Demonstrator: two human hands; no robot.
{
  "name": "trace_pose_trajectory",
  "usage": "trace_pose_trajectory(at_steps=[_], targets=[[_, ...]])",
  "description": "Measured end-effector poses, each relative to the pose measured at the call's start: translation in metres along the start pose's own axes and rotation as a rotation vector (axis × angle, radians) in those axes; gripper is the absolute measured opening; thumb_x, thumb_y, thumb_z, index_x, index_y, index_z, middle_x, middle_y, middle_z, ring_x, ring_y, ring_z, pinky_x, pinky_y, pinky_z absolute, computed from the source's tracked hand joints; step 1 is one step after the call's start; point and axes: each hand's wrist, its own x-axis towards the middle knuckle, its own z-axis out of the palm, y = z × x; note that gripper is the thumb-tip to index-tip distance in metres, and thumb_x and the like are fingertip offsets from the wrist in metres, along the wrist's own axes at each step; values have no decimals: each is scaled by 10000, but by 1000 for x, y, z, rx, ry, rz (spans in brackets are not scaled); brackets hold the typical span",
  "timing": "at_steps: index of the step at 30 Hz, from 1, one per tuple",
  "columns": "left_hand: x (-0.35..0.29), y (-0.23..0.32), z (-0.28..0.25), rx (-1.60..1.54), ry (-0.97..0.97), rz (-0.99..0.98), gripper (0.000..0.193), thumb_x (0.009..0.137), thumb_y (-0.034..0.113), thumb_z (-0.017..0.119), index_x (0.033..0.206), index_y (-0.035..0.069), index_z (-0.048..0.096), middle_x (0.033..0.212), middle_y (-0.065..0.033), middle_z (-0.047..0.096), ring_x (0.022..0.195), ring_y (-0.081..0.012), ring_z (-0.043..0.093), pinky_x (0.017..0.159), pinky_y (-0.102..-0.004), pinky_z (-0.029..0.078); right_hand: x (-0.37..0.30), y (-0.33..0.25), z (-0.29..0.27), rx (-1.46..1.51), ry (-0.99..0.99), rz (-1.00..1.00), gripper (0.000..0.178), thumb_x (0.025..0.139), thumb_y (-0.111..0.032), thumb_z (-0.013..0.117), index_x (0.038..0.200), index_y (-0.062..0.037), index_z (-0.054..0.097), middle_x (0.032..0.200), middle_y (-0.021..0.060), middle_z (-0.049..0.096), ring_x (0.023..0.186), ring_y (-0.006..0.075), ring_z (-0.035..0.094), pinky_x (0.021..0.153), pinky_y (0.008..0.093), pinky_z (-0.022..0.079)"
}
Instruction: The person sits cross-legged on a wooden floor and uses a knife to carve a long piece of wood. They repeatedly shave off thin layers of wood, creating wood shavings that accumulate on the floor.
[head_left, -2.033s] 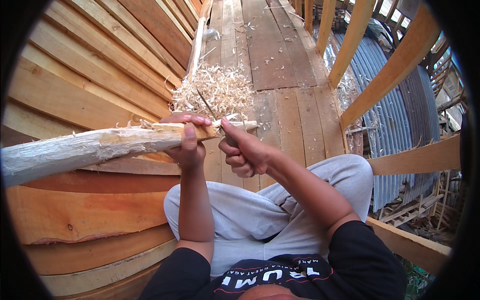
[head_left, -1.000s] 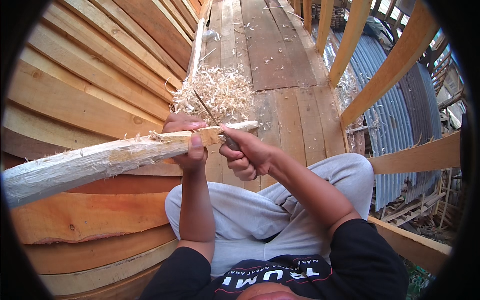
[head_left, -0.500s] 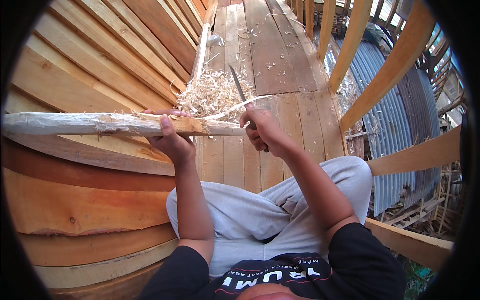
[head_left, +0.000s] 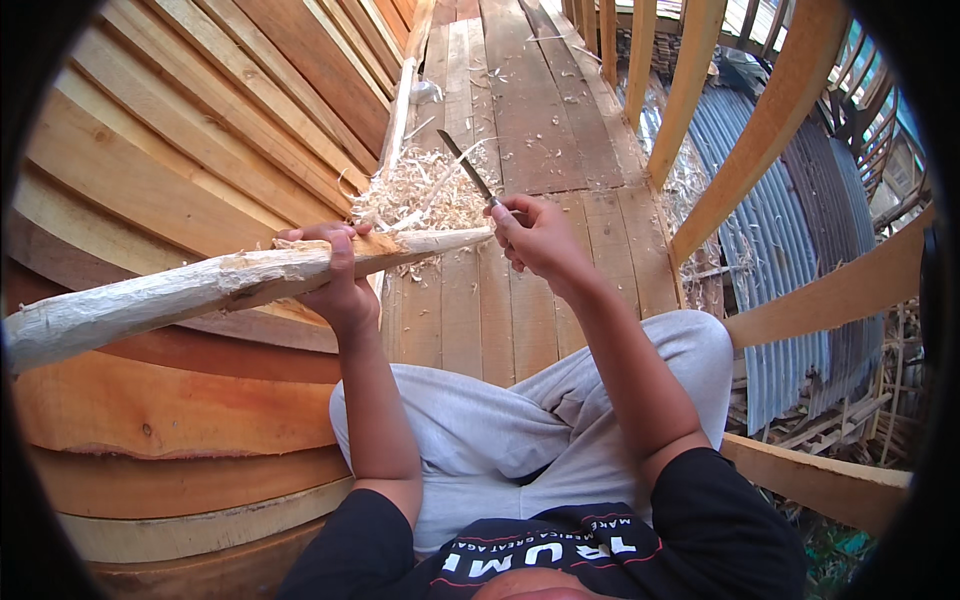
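A long, peeled wooden pole (head_left: 190, 292) slants across the left side, its whittled pointed end just left of my right hand. My left hand (head_left: 335, 265) is wrapped round it near that end, thumb on top. In my right hand (head_left: 540, 238) is a knife (head_left: 466, 168) with a narrow dark blade angled up and to the left; its handle is mostly hidden by my fingers. The blade stands beyond the pole's tip, apart from it. Behind the tip lies a heap of pale wood shavings (head_left: 440, 195), with one long curled strip over it.
The plank floor (head_left: 540, 100) runs away ahead, with scattered shavings. A wall of overlapping boards (head_left: 150, 150) stands close on the left. Wooden railing posts (head_left: 690, 80) line the right, with corrugated metal sheets (head_left: 750, 200) beyond. My crossed legs (head_left: 480, 420) are below my hands.
The pole has tilted, its left end swinging lower and nearer and its tip rising. The knife has tipped further left. A long shaving now lies over the heap, off the pole.
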Motion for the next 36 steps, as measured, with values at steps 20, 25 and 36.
trace_pose_trajectory(at_steps=[20, 25, 36], targets=[[-2, 8, 30, -41, 178, -42, 354, 856, 78, 612, 1132, 13, 401, 681, -110, 565, 577, -195, 589, 622, -406, 569, -8, 15, 4, -55, -119, 282, 314, 1033, -272, 374, 1087, -66, 604, 760, 9, 560, 592, 84, 445, 484, 256, 369], [8, -1, 52, 48, 158, -62, 345, 845, 107, 618, 1104, 25, 404, 728, -109, 518, 592, -196, 556, 619, -401, 556, -14, 10, 22, 62, -179, 309, 317, 1029, -275, 339, 1048, -62, 574, 684, -25, 465, 510, 75, 368, 441, 251, 299], [15, -15, 112, -2, -31, -107, 369, 823, 20, 689, 1116, -53, 478, 837, -105, 619, 602, -156, 619, 572, -277, 540, -17, -33, 7, 182, -80, 304, 491, 977, -547, 399, 747, -118, 467, 524, -72, 272, 409, 50, 224, 397, 245, 159]])
